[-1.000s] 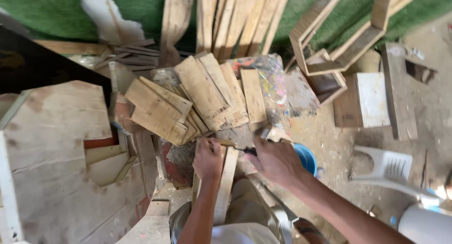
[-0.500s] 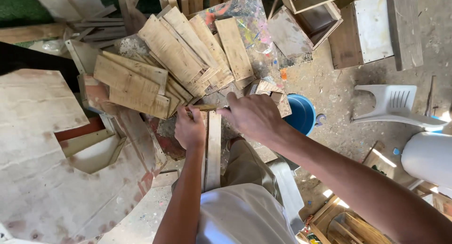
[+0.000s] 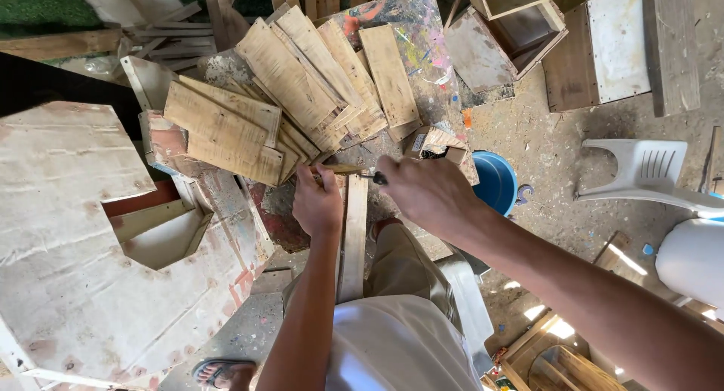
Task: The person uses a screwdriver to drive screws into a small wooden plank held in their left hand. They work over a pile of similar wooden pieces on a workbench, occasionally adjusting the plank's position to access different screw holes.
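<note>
Since half a second ago my view has slid slightly, so the stacked boards sit a bit lower and more to the left, while both hands hold about where they were. My right hand (image 3: 430, 193) has its grip pressed together around a small dark-handled tool (image 3: 375, 177), tip aimed left at the top end of the narrow wooden slat (image 3: 353, 236). My left hand (image 3: 317, 202) clamps that top end, fingers curled over it, likely to steady it while the tool works. This slat runs upright between my knees, its top against the paint-splashed worktop (image 3: 426, 36), which probably braces it. Loose boards (image 3: 226, 131) lie fanned on the worktop, within easy reach. A blue bucket (image 3: 494, 181) stands just right of my right hand, on the dirt floor (image 3: 558, 157).
</note>
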